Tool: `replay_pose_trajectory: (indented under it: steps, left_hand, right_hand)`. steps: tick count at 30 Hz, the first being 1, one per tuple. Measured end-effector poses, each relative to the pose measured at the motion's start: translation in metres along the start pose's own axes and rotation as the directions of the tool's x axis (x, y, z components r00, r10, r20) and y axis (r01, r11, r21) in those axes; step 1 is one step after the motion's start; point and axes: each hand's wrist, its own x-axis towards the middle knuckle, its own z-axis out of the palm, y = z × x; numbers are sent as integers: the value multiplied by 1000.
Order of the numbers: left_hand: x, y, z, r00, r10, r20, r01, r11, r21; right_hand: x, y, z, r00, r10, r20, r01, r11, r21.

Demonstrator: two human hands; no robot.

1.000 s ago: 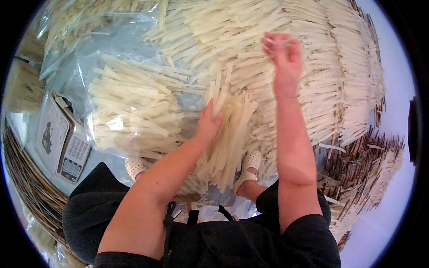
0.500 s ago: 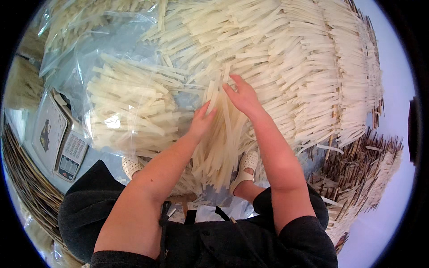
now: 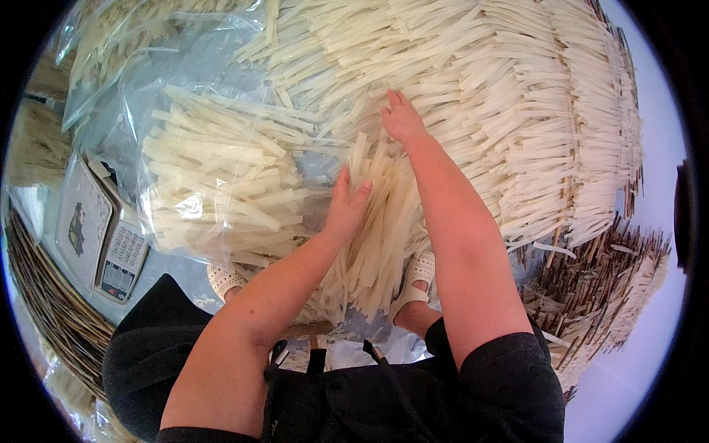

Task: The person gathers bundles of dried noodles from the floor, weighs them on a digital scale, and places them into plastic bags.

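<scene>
Flat, pale cream strips, like wide dried noodles, lie in a loose bundle point(image 3: 377, 221) between my feet. Beside its left edge is my left hand point(image 3: 348, 207), thumb and fingers apart, with nothing seen in its grasp. Farther out, my right hand point(image 3: 404, 119) reaches onto the near edge of a large heap of the same strips point(image 3: 473, 111). Its fingers are stretched out and their tips touch the strips; the palm side is hidden. To the left, a clear plastic bag point(image 3: 133, 133) holds a pile of strips point(image 3: 221, 177).
At the left stands a scale point(image 3: 118, 251) with a flat pan and a keypad. A bundle of thin brown sticks point(image 3: 55, 310) curves along the left rim. More sticks with strips point(image 3: 598, 295) are stacked at the right. My pale perforated shoes point(image 3: 413, 288) flank the bundle.
My right hand has moved away from the bundle, farther out onto the large heap. The left hand has shifted slightly right and nearer to me, still beside the bundle.
</scene>
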Motion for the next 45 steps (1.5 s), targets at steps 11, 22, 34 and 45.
replay_pose_trajectory:
  steps: [11,22,34,45]
  left_hand:
    - [-4,-10,-12,991,130,-31,-118,960,253]
    - [20,-29,-15,931,-334,148,261,892,369]
    - [-14,-23,18,788,-496,363,409,864,294]
    - [-61,185,-17,850,-177,497,194,981,17]
  right_hand:
    - [-68,-32,-141,879,424,216,-476,788,391]
    - [-223,-74,-105,497,478,724,-842,466,271]
    - [-239,-76,-127,435,342,833,-888,8,460]
    - [-120,-103,-233,737,225,637,-666,395,632]
